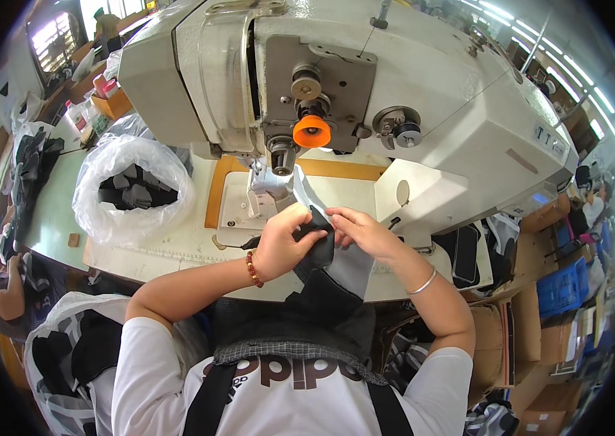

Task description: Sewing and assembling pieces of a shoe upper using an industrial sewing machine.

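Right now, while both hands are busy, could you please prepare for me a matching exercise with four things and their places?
Things
1. dark fabric piece
2. orange cone
3. open plastic bag
4. blue crate

Places
A. left of the hands, dark pieces inside
B. at the far right
C. held by left hand and right hand
D. on the front of the sewing machine

Pairs: 1-C, 2-D, 3-A, 4-B

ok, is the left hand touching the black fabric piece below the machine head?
Touching. The head view shows it: the left hand has its thumb lying on the black fabric piece, no gap visible.
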### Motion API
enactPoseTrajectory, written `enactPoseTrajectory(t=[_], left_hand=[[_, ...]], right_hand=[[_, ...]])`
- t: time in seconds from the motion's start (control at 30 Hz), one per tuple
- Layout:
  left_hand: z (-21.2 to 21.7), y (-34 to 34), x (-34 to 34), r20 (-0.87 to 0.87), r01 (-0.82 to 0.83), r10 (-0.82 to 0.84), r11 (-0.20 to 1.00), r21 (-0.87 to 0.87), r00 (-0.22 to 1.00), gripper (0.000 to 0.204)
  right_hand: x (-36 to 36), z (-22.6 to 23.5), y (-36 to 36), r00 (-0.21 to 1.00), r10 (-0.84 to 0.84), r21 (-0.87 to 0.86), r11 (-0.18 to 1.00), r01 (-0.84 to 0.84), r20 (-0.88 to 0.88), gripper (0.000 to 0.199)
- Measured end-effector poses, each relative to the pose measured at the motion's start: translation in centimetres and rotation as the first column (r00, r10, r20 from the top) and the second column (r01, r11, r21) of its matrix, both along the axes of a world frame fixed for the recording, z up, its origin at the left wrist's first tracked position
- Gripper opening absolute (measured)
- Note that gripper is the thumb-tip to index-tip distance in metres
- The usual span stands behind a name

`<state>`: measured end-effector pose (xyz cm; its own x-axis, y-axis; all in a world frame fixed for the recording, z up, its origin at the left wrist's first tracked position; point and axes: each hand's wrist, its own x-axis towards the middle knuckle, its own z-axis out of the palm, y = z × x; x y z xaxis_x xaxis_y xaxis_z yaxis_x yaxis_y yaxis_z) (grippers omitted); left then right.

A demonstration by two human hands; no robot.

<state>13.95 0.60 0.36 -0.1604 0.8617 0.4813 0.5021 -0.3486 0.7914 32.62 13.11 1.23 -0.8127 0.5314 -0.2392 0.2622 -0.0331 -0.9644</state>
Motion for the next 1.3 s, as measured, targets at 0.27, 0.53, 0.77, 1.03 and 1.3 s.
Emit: enactPoseTrajectory(t=[0.27,0.53,0.77,1.03,1.3], left_hand=[[-0.7,0.0,-0.4,-0.007,-0.027,0.027,0.999,-0.041,1.0,0.03],[1.6,-1.2,-1.8,0.919,0.702,-0.034,0.656,-0.276,0.393,0.027],[2.0,-2.3,-4.0,0.778,0.567,-0.093,0.739,-0.364,0.621,0.018],[2.2,-4.6,-4.7,0.793,0.31,0.009,0.918,-0.248,0.609,0.011],[2.7,-3.8,-5.6,0.424,0.097,0.021,0.962,-0.257,0.906,0.047]], right_hand=[[-1.6,0.7,-1.1,0.957,-0.222,-0.488,0.866,0.105,-0.187,0.018],[-3.9,4.2,-0.6,0.94,-0.059,0.686,0.669,0.286,-0.335,0.011],[-7.7,5.7,-1.6,0.897,0.22,0.906,0.278,0.319,-0.383,0.012],[-9.7,4.4,-2.6,0.926,0.175,0.924,0.256,0.285,-0.334,0.021],[-11.9,6.0,-4.3,0.888,0.216,0.913,0.142,0.383,-0.406,0.005]])
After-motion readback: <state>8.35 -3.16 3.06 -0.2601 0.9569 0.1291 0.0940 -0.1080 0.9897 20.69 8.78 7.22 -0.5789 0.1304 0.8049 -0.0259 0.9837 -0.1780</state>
